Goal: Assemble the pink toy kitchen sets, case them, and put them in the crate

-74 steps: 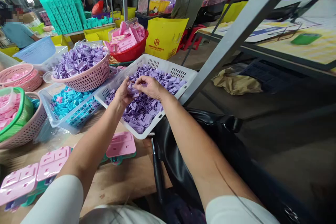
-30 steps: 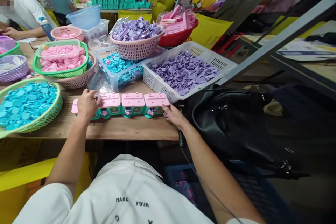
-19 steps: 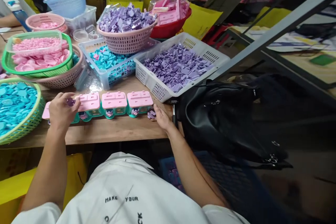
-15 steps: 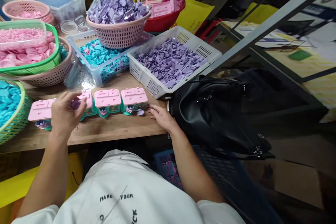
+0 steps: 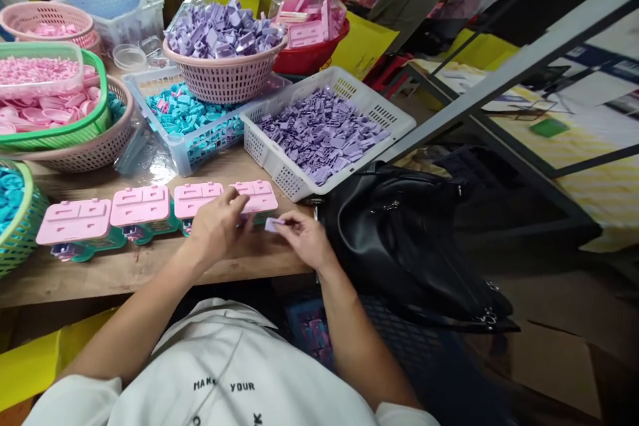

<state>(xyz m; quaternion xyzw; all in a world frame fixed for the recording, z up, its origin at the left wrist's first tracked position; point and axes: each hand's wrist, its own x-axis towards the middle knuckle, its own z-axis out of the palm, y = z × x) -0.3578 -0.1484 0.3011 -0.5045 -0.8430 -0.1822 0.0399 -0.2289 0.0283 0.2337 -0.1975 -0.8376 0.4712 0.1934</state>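
My right hand (image 5: 305,238) pinches a small flat purple plastic piece (image 5: 273,224) between thumb and fingertips, just above the wooden table. My left hand (image 5: 215,227) is closed, its curled fingers over the right end of a row of teal plastic toy pieces. A bit of purple shows under those fingers, mostly hidden. Each toy in the row has a pink lid with slots; the leftmost pink-lidded toy (image 5: 74,226) and the one beside it (image 5: 141,208) show fully. My left hand partly covers the third (image 5: 196,196) and the rightmost (image 5: 258,194).
A white crate (image 5: 402,116) of purple parts stands behind my right hand. Left of it are a clear-blue crate (image 5: 187,163) of blue parts and a pink basket (image 5: 224,80) of purple parts. A black bag (image 5: 409,253) hangs at the table's right edge (image 5: 259,266).
My left hand has moved right along the row, from the left-hand toys to the right end. My right hand, which was lying open beside a purple piece, now pinches one.
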